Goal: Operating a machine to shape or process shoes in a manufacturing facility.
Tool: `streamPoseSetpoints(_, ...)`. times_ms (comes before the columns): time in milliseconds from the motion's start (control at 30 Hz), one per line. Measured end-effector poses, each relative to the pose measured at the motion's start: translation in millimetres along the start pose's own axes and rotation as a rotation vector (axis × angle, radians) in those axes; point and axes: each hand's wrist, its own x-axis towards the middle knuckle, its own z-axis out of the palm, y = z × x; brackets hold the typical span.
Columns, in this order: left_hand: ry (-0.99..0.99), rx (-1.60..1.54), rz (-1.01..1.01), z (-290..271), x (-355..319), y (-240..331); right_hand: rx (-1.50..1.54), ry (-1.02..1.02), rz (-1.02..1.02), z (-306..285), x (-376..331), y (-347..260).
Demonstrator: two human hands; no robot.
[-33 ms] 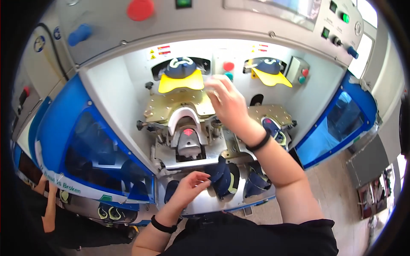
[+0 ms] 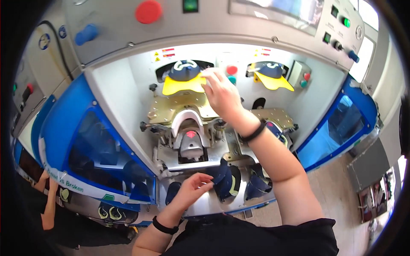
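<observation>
My right hand (image 2: 221, 93) reaches up into the machine, its fingers and thumb closed at the right edge of a navy shoe upper (image 2: 186, 73) with a flared yellow border. That upper sits over a form at the back left. Below it is a metal clamp station with a pale U-shaped pad (image 2: 188, 113) around a silver block (image 2: 191, 144) bearing a red mark. My left hand (image 2: 193, 191) is low over the front ledge, fingers half bent and apart, beside a navy upper (image 2: 226, 181) with a pale yellow-green lining. Whether it touches that upper I cannot tell.
A second yellow-bordered upper (image 2: 273, 76) sits at the back right, above another clamp station holding a navy upper (image 2: 275, 129). More navy uppers (image 2: 257, 185) lie on the ledge. Blue-framed doors (image 2: 112, 147) flank the opening. A co-worker's arm (image 2: 50, 202) shows at far left.
My right hand has moved slightly left, its fingers now overlapping the yellow border's edge. The left hand stays low by the navy upper. The whole view has shifted a little.
</observation>
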Motion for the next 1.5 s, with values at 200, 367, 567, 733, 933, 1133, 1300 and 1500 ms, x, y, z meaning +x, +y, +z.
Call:
streamPoseSetpoints(200,-0.012,-0.015,0.030,-14,-26,10,0.028,-0.214,0.018,71,85,18)
streamPoseSetpoints(367,0.170,-0.223,-0.012,-44,-34,7,0.136,-0.150,0.091,68,32,-20)
streamPoseSetpoints(567,0.062,-0.570,0.166,-51,-31,-2,0.081,-0.158,0.094,16,-153,-142)
streamPoseSetpoints(733,0.098,-0.745,-0.053,-46,-18,-25,0.087,-0.272,0.189,16,-207,-157)
streamPoseSetpoints(933,0.162,-0.798,0.003,-58,32,-36,0.058,-0.245,0.220,30,-174,-133)
streamPoseSetpoints(1133,0.222,-0.849,-0.046,-56,46,-36,0.044,-0.455,0.328,67,-165,-111)
streamPoseSetpoints(1300,0.253,-0.857,-0.047,-51,48,-31,0.081,-0.353,0.272,73,-171,-106)
streamPoseSetpoints(1500,0.279,-0.830,-0.056,-52,49,-29,0.084,-0.339,0.278,75,-169,-106)
